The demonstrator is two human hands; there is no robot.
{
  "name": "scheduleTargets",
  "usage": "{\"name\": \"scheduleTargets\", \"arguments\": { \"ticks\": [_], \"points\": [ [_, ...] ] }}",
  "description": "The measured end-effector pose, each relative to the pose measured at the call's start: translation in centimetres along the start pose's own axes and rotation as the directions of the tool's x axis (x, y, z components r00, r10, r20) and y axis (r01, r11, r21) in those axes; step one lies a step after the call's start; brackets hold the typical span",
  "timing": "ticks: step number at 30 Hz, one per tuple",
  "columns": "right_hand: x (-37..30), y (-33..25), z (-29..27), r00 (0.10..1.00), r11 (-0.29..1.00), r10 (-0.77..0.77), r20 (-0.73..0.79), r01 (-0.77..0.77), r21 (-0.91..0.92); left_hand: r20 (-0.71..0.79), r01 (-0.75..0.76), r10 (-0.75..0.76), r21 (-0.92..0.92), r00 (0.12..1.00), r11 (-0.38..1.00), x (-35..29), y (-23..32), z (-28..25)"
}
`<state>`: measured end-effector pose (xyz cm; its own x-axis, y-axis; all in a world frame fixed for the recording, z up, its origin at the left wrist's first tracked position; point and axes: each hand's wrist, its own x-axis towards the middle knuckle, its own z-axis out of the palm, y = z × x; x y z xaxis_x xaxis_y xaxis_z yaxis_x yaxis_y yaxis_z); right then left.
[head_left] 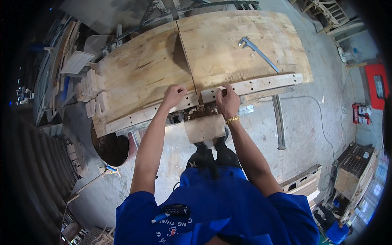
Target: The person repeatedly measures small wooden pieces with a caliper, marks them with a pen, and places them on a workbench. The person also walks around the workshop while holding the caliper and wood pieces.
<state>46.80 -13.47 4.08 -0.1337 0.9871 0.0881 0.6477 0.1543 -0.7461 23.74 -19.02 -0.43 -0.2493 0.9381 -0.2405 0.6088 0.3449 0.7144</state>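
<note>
My left hand (175,96) hovers at the plywood table's near edge with its fingers curled together. What it holds, if anything, is hidden. Below it runs a pale wooden strip (139,117) with a row of dark holes. My right hand (228,100) has its fingers curled at the inner end of a second holed strip (261,83). Whether it grips that strip or something small I cannot make out. Between the hands, a dark narrow gap (185,53) runs away across the plywood tabletop (143,69). A wooden block or board (206,127) sits just in front of me.
A grey caliper (259,53) lies on the table's right half. Short wood pieces (93,85) are stacked at the left edge. A metal leg or bar (279,122) juts toward me on the right. A cable (320,118) trails over the floor, near a red-and-white container (361,113).
</note>
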Motion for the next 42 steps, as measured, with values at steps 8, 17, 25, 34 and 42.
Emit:
{"name": "scheduleTargets", "arguments": {
  "ticks": [8,17,25,34,42],
  "points": [
    [0.9,-0.9,-0.7,0.980,0.999,0.034,0.196,-0.038,0.016,0.184,-0.041,0.033,0.038,0.982,0.998,-0.5,2.6,-2.3],
    [2.9,-5.7,-3.5,0.812,0.761,-0.187,0.553,-0.237,0.604,0.101,-0.168,0.192,-0.211,0.976,0.963,-4.9,14.4,-8.5],
    [5.4,-5.6,-4.5,0.737,0.032,0.076,0.671,-0.675,0.737,-0.023,-0.246,0.248,0.062,0.969,0.967,-2.3,6.4,-7.9],
    [5.3,-4.8,-5.2,0.771,0.364,0.078,0.631,-0.612,0.702,0.016,0.034,-0.030,-0.370,0.999,0.929,-1.5,12.7,-4.4],
    [7.2,-5.8,-6.5,0.803,0.700,-0.211,0.557,-0.274,0.659,-0.093,-0.028,-0.063,-0.746,0.994,0.665,-2.7,17.7,-2.0]
  ]
}}
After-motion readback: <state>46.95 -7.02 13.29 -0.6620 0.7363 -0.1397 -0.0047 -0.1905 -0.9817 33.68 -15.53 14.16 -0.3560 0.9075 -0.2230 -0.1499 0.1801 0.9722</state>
